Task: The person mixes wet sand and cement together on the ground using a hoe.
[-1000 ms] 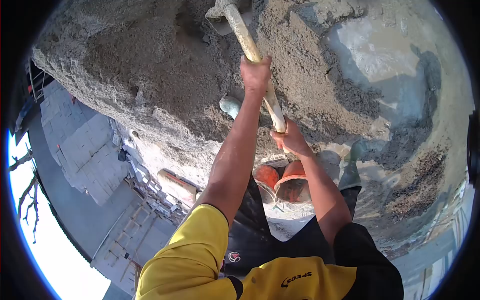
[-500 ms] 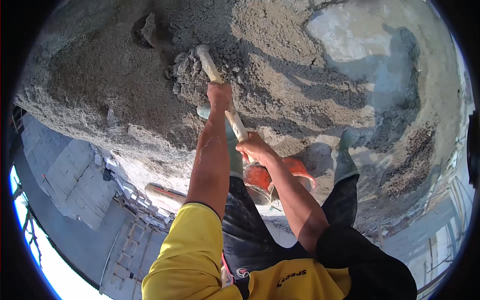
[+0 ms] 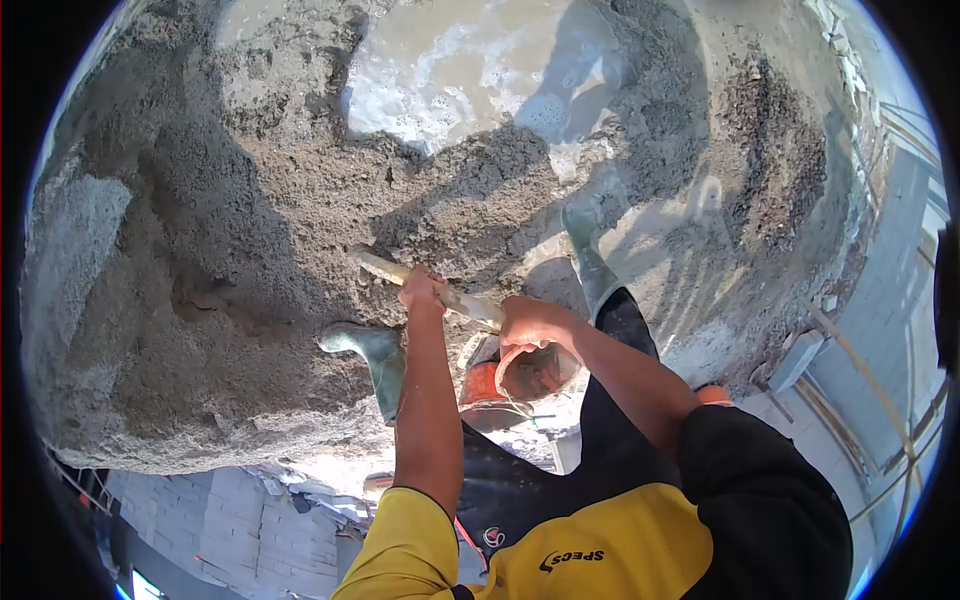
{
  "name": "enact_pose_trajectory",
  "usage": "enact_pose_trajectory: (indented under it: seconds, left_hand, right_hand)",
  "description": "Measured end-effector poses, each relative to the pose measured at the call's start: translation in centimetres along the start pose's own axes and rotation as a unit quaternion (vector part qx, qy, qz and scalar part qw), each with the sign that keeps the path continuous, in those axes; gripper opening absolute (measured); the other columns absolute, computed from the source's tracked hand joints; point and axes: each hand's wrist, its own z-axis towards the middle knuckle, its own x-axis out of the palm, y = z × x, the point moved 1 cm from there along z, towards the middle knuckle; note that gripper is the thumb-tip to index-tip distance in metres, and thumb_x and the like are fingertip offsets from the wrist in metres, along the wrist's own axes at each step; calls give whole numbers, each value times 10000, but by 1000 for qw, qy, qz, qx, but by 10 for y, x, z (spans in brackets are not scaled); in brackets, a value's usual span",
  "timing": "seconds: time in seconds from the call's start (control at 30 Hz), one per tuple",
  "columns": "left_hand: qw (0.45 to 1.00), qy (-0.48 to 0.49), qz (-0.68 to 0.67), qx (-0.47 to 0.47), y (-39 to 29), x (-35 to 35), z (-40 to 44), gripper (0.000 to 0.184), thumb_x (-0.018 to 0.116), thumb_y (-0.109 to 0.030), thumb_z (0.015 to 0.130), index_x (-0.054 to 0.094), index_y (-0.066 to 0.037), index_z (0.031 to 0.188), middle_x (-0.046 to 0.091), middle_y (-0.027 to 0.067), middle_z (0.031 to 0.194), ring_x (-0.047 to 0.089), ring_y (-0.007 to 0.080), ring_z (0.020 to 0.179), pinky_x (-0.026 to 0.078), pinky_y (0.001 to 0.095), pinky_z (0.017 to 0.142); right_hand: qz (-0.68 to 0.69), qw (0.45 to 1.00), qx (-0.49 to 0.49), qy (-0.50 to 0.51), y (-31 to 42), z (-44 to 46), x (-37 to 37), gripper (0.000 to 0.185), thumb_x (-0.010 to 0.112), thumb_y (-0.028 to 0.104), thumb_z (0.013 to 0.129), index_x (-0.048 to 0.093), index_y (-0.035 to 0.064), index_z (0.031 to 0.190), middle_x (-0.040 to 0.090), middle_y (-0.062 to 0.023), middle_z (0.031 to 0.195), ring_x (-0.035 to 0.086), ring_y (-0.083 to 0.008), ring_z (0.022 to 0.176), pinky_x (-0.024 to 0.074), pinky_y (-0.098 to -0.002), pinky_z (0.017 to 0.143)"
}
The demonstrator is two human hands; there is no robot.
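Note:
My left hand [image 3: 422, 288] is closed around the pale wooden handle [image 3: 467, 305] of a long tool. Farther back along the same handle, my right hand [image 3: 535, 322] grips it near its end. The handle slants up and left to the grey mortar heap [image 3: 330, 215], where the tool's head cannot be made out. Just below my right hand are dirty orange buckets [image 3: 480, 385]. My green rubber boots [image 3: 372, 350] stand on either side of the handle.
A pool of cloudy water [image 3: 450, 75] lies inside the mix at the top. Dark gravel [image 3: 785, 150] is at the upper right. Pale blocks [image 3: 230, 520] lie at the lower left, and wooden poles [image 3: 865, 380] stand to the right.
My view has swung toward the right, bringing the water pool nearer the middle. The handle has turned from steep to flatter, and both hands remain gripped on it.

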Motion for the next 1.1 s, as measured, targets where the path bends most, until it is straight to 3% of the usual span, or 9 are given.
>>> enact_pose_trajectory:
  seconds: [0.17, 0.23, 0.4, 0.6, 0.77, 0.83, 0.93, 1.03, 1.1]
  left_hand:
    - [970, 109, -209, -54, 60, 77, -78, 177, 600, -70, 863, 446, -78, 776, 487, 56, 659, 483, 187, 522, 482, 327, 484]
    - [967, 141, -191, -96, 82, 126, -128, 174, 592, -62, 875, 454, -94, 774, 469, 34, 660, 486, 179, 566, 484, 326, 542]
    - [923, 249, -254, -146, 162, 232, -177, 149, 609, -61, 886, 487, -90, 807, 490, 26, 750, 518, 179, 688, 507, 332, 670]
    - [914, 235, -318, -85, 159, 176, -210, 141, 610, -32, 807, 523, -21, 917, 532, 79, 841, 566, 213, 760, 535, 338, 758]
    - [934, 136, -287, 163, 12, -2, -155, 205, 601, 8, 720, 496, -52, 886, 530, 66, 736, 544, 187, 590, 510, 336, 578]
    - [927, 70, -264, 257, -76, -81, -131, 214, 584, 1, 731, 489, -38, 919, 527, 71, 734, 530, 175, 558, 478, 325, 524]
    - [905, -16, -134, 403, -204, -184, -85, 216, 596, -30, 746, 473, -26, 925, 549, 81, 716, 532, 172, 507, 455, 326, 475]
    - [818, -178, 7, 547, -306, -248, 11, 444, 652, -158, 800, 438, 22, 1145, 588, 95, 704, 599, 185, 556, 511, 341, 531]
    - [824, -195, 59, 529, -330, -267, 60, 542, 653, -189, 813, 393, 25, 1238, 613, 118, 744, 619, 195, 573, 524, 347, 548]
  right_hand:
    - [-66, 997, 20, -29, -37, -118, -114, 348, 642, 108, 676, 608, -18, 999, 638, -134, 665, 626, -216, 513, 475, -367, 474]
    - [-116, 991, -1, -62, -66, -152, -163, 374, 638, 95, 661, 613, -29, 1012, 641, -139, 692, 629, -220, 521, 481, -371, 487]
    - [-240, 952, 35, -187, -159, -199, -250, 435, 678, 112, 629, 661, 37, 1057, 695, -157, 890, 685, -319, 832, 525, -445, 730]
    - [-363, 895, 22, -257, -185, -180, -221, 388, 717, 148, 619, 657, 131, 1003, 672, -112, 980, 652, -340, 958, 525, -451, 800]
    - [-264, 901, -274, -209, -86, -34, -44, 369, 702, 135, 741, 581, 35, 1075, 634, -165, 978, 625, -398, 978, 506, -453, 847]
    - [-111, 954, -235, -151, 19, 11, 40, 380, 682, 167, 800, 570, 25, 1133, 678, -209, 913, 661, -427, 906, 529, -471, 774]
    - [-72, 938, -313, -133, 147, 94, 145, 421, 691, 182, 810, 559, -11, 1160, 677, -275, 925, 668, -453, 883, 532, -478, 737]
    - [10, 917, -374, -138, 266, 175, 214, 418, 703, 167, 787, 573, -21, 1137, 683, -266, 921, 687, -426, 828, 538, -464, 706]
    - [15, 919, -365, -150, 303, 228, 245, 403, 693, 136, 777, 576, -43, 1119, 682, -252, 888, 696, -397, 771, 543, -442, 671]
